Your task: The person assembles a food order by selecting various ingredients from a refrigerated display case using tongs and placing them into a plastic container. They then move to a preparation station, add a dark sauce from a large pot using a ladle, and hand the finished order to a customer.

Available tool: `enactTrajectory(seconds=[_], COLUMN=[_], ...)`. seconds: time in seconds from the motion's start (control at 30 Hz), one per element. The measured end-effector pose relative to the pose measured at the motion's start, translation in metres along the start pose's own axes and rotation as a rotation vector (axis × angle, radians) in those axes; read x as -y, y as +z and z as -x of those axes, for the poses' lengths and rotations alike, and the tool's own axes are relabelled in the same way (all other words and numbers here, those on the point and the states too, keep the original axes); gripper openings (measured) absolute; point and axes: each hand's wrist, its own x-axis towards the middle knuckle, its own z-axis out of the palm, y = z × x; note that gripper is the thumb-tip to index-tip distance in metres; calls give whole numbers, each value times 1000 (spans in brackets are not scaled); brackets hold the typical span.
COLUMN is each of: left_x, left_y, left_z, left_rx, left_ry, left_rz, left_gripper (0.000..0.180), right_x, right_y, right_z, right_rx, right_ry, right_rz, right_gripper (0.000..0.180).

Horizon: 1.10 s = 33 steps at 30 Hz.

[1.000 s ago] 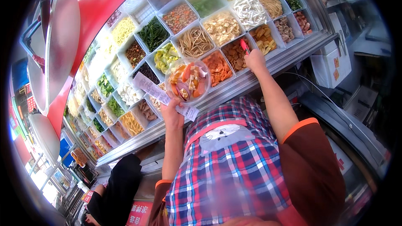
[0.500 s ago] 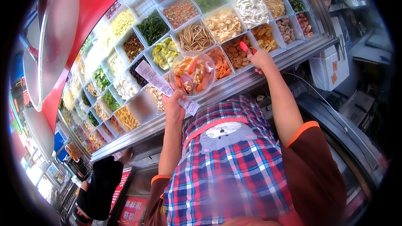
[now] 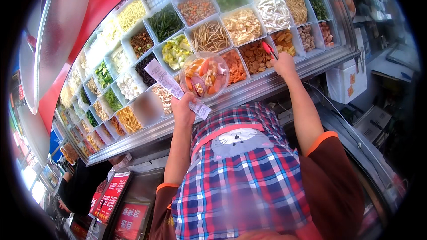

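Here, the left hand (image 3: 183,109) clasped a clear bowl (image 3: 224,81) of mixed food (image 3: 205,76) and a paper slip (image 3: 163,78) beside orange pieces (image 3: 235,64), while the right hand (image 3: 283,65), closed round red tongs (image 3: 267,48), held them over brown slices (image 3: 254,60).

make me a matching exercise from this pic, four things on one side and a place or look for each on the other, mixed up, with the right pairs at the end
1. clear bowl
2. paper slip
3. tongs
4. checked apron

A. worn, with a grey animal face on it
B. held in the right hand
C. round, with mixed food inside
D. a long, pale, narrow strip in the left hand

Pairs: 1-C, 2-D, 3-B, 4-A
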Motion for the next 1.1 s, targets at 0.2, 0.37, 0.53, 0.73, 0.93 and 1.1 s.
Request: enactTrajectory(seconds=[0.2,0.37,0.53,0.73,0.93,1.1], left_x=[-6,-7,5,-21,-8,4], left_y=[-36,-65,-86,-107,-117,-106], left_z=[-32,-76,-84,-68,-51,-33], left_rx=[15,54,114,201,168,50], left_ry=[0,-50,-76,-28,43,71], left_rz=[-53,-75,-24,69,57,46], left_gripper=[24,20,23,29,26,28], right_x=[36,109,144,131,80,77], right_y=[-25,-39,-12,-14,34,49], right_z=[68,151,190,174,97,70], right_rx=[197,331,446,191,62,132], right_ry=[10,-69,-147,-128,-156,-171], right_rz=[-468,-674,-639,-321,396,481], right_gripper=[26,42,49,44,38,41])
